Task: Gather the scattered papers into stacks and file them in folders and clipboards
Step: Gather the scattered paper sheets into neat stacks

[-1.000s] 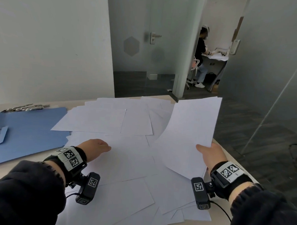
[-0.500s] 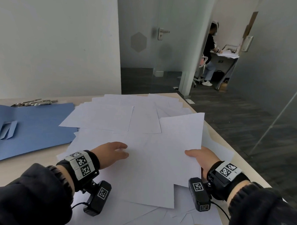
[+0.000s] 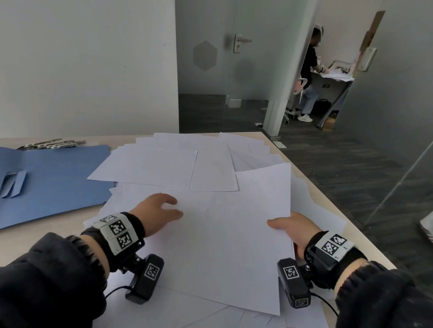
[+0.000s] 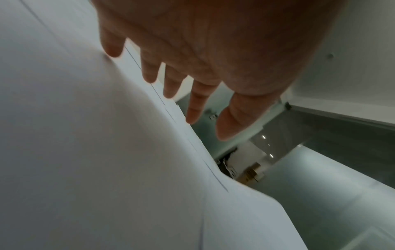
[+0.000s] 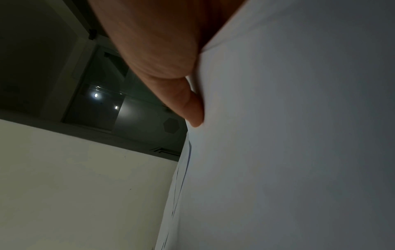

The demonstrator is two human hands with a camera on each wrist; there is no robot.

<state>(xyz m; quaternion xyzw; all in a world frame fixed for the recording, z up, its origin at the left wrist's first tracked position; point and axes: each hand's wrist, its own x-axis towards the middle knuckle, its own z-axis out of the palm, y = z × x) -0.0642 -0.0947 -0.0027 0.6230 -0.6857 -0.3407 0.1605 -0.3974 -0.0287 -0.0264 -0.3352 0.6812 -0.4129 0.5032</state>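
Many white papers [image 3: 165, 166] lie scattered over the table. A thin stack of white sheets [image 3: 232, 239] lies low over them, and my right hand [image 3: 289, 229] pinches its right edge, thumb on top. In the right wrist view the thumb [image 5: 190, 108] presses on that stack [image 5: 299, 135]. My left hand [image 3: 159, 208] hovers over the stack's left edge with fingers spread and relaxed, holding nothing. The left wrist view shows its fingers [image 4: 192, 104] just above the paper [image 4: 85, 152]. An open blue folder [image 3: 48, 178] lies at the left.
Metal clips [image 3: 52, 143] lie behind the folder by the white wall. The table's right edge [image 3: 333, 201] drops to a dark floor. A glass partition and door stand beyond; a person [image 3: 310, 76] works at a far desk.
My right hand has lowered the raised sheets down and left, flat onto the pile. My left hand has moved right and forward toward the stack's left edge.
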